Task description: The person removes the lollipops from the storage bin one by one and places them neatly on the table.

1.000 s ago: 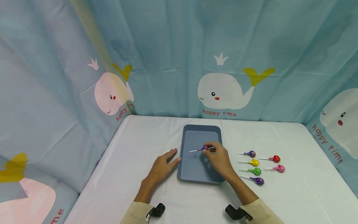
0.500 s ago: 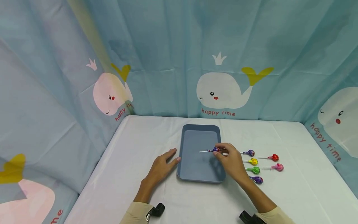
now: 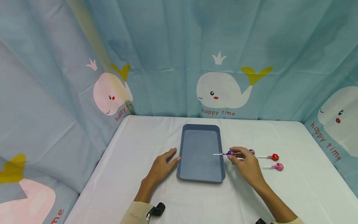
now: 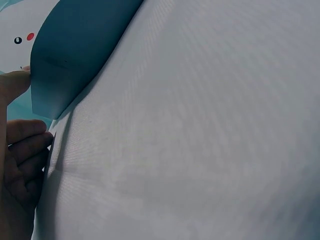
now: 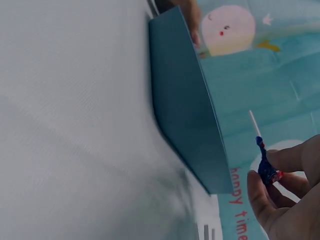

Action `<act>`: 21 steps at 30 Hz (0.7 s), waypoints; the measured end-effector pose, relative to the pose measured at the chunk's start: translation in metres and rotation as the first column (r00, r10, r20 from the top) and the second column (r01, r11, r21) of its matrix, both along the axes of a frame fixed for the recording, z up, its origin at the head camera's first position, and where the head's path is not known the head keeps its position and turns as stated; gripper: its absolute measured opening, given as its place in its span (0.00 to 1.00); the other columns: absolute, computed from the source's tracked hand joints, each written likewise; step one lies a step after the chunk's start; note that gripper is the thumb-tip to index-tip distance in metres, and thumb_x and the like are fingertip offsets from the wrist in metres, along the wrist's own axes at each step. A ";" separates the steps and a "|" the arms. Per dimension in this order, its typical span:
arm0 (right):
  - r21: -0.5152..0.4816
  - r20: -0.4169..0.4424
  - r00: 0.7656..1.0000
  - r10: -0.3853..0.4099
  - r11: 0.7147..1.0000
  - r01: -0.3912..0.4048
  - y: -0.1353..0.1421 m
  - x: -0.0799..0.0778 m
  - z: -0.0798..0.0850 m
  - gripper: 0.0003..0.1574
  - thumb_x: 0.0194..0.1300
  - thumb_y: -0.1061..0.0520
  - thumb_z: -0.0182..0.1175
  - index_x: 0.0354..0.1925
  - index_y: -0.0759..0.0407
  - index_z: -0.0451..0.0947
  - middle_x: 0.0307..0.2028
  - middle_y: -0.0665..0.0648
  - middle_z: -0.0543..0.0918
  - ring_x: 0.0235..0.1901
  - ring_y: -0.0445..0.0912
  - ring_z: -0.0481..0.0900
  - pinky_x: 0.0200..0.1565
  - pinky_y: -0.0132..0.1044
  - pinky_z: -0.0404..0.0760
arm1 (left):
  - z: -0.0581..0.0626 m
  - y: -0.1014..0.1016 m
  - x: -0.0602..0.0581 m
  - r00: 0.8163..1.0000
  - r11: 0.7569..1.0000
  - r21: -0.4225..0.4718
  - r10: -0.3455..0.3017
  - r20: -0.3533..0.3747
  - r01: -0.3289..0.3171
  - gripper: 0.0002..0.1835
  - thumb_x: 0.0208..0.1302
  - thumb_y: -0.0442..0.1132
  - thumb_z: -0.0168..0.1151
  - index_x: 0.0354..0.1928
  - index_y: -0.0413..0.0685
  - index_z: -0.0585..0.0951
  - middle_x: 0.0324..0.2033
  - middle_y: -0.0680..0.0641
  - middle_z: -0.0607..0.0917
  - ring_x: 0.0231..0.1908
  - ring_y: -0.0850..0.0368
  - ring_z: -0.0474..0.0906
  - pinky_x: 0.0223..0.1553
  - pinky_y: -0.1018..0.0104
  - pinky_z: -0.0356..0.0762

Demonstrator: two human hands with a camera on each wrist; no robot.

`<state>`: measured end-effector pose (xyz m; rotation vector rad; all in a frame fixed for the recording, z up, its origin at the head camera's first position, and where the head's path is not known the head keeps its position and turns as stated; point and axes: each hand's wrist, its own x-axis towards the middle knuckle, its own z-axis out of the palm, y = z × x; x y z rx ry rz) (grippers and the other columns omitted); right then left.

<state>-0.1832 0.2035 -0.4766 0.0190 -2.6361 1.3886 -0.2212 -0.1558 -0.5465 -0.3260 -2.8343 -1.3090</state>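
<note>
A lollipop [image 3: 230,152] in a purple-blue wrapper is pinched by its candy end between the thumb and fingers of my right hand [image 3: 247,166]. Its white stick points left over the right rim of the blue-grey tray [image 3: 199,152]. The right wrist view shows the same lollipop [image 5: 266,170] held above the tray's side wall [image 5: 185,100]. My left hand [image 3: 161,169] rests on the table left of the tray, fingers extended, thumb touching the tray's left edge. In the left wrist view, part of that hand [image 4: 25,155] appears beside the tray wall [image 4: 80,50].
To the right on the white cloth lie a red lollipop [image 3: 275,157] and a pink lollipop [image 3: 279,167]. Another purple lollipop [image 3: 252,151] shows only partly behind my right hand, which hides others. A blue whale-print curtain [image 3: 167,62] closes off the back and sides.
My right hand has carried the purple-blue lollipop rightward from above the tray's middle to its right rim, now covering several loose lollipops. The left hand has stayed in place.
</note>
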 end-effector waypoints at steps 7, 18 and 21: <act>0.046 0.004 0.999 -0.043 0.998 0.043 0.022 0.011 0.001 0.23 0.74 0.52 0.69 0.62 0.61 0.83 0.55 0.63 0.86 0.53 0.58 0.87 0.44 0.14 0.78 | -0.001 0.000 0.000 1.000 1.000 -0.006 0.009 0.015 -0.009 0.39 0.72 0.66 0.63 0.78 0.55 0.73 0.76 0.47 0.73 0.78 0.47 0.66 0.79 0.45 0.63; 0.078 0.021 0.994 -0.105 0.992 0.103 0.059 0.027 -0.001 0.27 0.74 0.48 0.69 0.64 0.58 0.82 0.58 0.64 0.87 0.44 0.20 0.76 0.42 0.14 0.77 | 0.006 0.001 0.002 1.000 1.000 0.023 0.004 0.028 -0.005 0.39 0.73 0.66 0.62 0.78 0.54 0.73 0.76 0.45 0.73 0.78 0.45 0.66 0.80 0.45 0.61; 0.085 0.038 0.990 -0.136 0.988 0.132 0.068 0.030 -0.005 0.27 0.74 0.48 0.69 0.64 0.59 0.82 0.56 0.66 0.88 0.41 0.18 0.74 0.39 0.16 0.79 | 0.006 0.001 0.003 1.000 1.000 0.028 0.005 0.027 -0.005 0.39 0.73 0.65 0.63 0.78 0.54 0.73 0.76 0.45 0.73 0.78 0.45 0.66 0.80 0.45 0.61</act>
